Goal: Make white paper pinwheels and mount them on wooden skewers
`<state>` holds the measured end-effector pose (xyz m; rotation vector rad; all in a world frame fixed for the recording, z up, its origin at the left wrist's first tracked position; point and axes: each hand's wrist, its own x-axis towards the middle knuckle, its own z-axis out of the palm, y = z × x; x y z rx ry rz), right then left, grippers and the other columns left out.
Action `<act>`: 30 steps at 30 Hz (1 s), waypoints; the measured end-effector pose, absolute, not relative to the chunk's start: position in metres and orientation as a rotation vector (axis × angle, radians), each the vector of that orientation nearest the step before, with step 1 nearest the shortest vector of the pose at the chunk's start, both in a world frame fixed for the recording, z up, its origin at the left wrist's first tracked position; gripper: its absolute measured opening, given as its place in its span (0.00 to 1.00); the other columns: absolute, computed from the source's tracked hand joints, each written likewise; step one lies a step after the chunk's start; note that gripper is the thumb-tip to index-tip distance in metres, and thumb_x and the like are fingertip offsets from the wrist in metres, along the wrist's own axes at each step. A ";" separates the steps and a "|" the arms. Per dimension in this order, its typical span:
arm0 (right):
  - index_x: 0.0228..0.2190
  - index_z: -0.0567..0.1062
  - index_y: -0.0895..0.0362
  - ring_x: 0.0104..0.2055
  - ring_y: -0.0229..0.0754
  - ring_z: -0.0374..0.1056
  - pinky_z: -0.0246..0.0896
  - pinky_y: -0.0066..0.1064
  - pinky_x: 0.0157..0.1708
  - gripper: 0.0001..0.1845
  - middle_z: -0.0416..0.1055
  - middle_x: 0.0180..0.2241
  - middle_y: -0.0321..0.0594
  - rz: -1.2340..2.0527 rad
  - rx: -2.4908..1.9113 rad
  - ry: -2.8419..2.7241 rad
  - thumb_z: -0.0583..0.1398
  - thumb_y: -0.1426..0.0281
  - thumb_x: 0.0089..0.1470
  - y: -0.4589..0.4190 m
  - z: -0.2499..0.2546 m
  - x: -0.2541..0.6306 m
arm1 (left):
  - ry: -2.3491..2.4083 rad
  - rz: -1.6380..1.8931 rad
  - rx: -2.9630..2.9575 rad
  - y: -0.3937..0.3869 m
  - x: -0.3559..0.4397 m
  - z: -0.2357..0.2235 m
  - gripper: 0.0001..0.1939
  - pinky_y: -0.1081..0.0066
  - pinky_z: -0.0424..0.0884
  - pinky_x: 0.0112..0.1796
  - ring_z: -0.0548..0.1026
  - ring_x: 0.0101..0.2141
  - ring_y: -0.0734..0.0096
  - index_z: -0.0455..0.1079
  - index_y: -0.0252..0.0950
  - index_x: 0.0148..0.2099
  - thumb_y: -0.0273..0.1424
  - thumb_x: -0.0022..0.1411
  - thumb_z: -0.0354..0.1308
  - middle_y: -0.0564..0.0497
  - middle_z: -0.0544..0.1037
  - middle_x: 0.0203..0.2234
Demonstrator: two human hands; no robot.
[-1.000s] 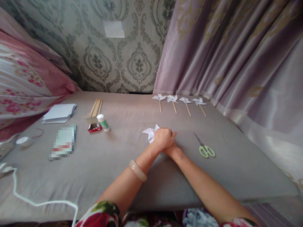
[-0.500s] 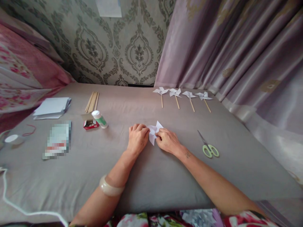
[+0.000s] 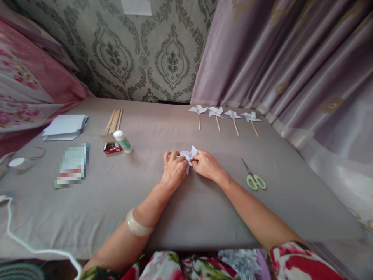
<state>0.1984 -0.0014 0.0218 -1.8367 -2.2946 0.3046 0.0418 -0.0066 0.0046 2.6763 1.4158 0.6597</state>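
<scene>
A white paper pinwheel [image 3: 186, 154] without a stick lies between my hands, low over the table's middle. My left hand [image 3: 175, 168] is closed on its left side, with fingers pressing at the centre. My right hand [image 3: 205, 164] pinches the paper from the right, thumb and forefinger together near the middle. One pointed blade stands up between the hands; the fingers cover much of the rest. To the right of my right hand lies a pair of scissors [image 3: 253, 179] with pale green handles, blades pointing away.
Several finished pinwheels [image 3: 215, 112] on sticks lie along the back. At the left are wooden sticks [image 3: 113, 121], a glue bottle [image 3: 123, 142], a small red box [image 3: 112, 148] of metal pieces, a paper stack [image 3: 63, 127], a blurred packet [image 3: 72, 165] and a white cord [image 3: 35, 248].
My left hand has shifted right, its fingers moving over the pinwheel's centre and covering more of the paper. My right hand keeps its pinch. The view has tilted slightly.
</scene>
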 end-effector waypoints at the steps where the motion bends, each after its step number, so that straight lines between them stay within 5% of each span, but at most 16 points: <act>1: 0.33 0.81 0.55 0.41 0.42 0.68 0.60 0.29 0.41 0.15 0.73 0.38 0.44 0.344 -1.818 -2.273 0.53 0.72 0.53 0.001 0.022 0.201 | 1.413 0.656 2.674 -0.006 0.042 0.005 0.12 0.50 0.52 0.50 0.66 0.46 0.55 0.74 0.38 0.31 0.22 0.59 0.51 0.48 0.78 0.30; 10: 0.35 0.79 0.61 0.30 0.36 0.67 0.62 0.27 0.35 0.18 0.74 0.34 0.41 0.510 -1.629 -1.677 0.52 0.76 0.47 0.012 -0.002 0.232 | 1.444 0.650 2.723 0.000 0.039 -0.001 0.14 0.50 0.54 0.48 0.66 0.44 0.56 0.76 0.39 0.34 0.22 0.59 0.49 0.45 0.78 0.35; 17: 0.38 0.77 0.60 0.29 0.35 0.66 0.62 0.27 0.34 0.20 0.73 0.34 0.40 0.491 -1.524 -1.728 0.53 0.78 0.43 0.001 -0.019 0.245 | 1.477 0.612 2.732 0.004 0.036 -0.003 0.13 0.52 0.56 0.46 0.66 0.41 0.57 0.76 0.39 0.37 0.25 0.61 0.49 0.44 0.76 0.35; 24: 0.32 0.78 0.57 0.31 0.35 0.66 0.61 0.26 0.33 0.08 0.72 0.33 0.38 0.499 -1.431 -1.858 0.60 0.68 0.51 -0.015 -0.006 0.222 | 1.503 0.598 2.723 0.002 0.037 0.000 0.13 0.53 0.56 0.45 0.66 0.41 0.58 0.76 0.39 0.38 0.27 0.62 0.49 0.44 0.77 0.34; 30: 0.28 0.77 0.57 0.32 0.36 0.67 0.59 0.26 0.34 0.08 0.74 0.32 0.39 0.445 -1.592 -1.916 0.59 0.67 0.54 -0.019 -0.004 0.198 | 1.515 0.561 2.716 0.001 0.037 0.001 0.12 0.54 0.56 0.46 0.66 0.41 0.57 0.76 0.40 0.39 0.26 0.62 0.50 0.45 0.76 0.35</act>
